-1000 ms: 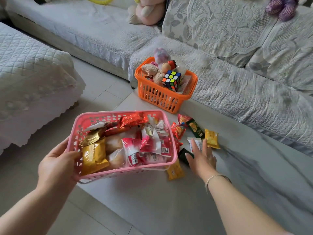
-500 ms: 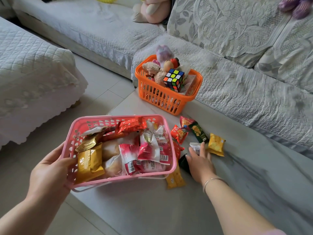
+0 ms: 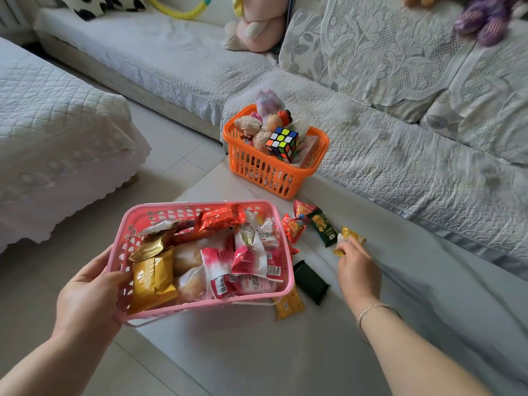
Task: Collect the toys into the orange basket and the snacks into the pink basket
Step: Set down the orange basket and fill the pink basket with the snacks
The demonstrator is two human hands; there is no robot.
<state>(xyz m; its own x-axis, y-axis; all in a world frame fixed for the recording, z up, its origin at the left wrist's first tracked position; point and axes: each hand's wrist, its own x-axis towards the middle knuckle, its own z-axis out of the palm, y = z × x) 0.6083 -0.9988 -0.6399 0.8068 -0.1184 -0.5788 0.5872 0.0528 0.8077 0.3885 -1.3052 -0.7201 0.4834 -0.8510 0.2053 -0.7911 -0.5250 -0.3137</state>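
My left hand (image 3: 85, 292) grips the near left corner of the pink basket (image 3: 200, 208), which is full of snack packets and held tilted over the low white table (image 3: 243, 352). My right hand (image 3: 358, 267) is on the table to the basket's right, fingers curled round a small white snack packet (image 3: 341, 238) beside a yellow packet (image 3: 355, 235). Loose on the table lie two red packets (image 3: 291, 228), a green packet (image 3: 323, 228), a dark green packet (image 3: 310, 281) and a yellow packet (image 3: 288, 305). The orange basket (image 3: 268, 175) at the table's far end holds plush toys and a puzzle cube (image 3: 283, 144).
A grey-white covered sofa (image 3: 400, 167) runs along the table's far and right sides, with a pink plush (image 3: 257, 24) and a purple plush (image 3: 483, 18) on it. A quilted seat (image 3: 57, 124) stands at the left across a strip of tiled floor.
My right hand moved from the dark green packet by the basket farther out to the white and yellow packets and curled its fingers. The pink basket stays in my left hand.
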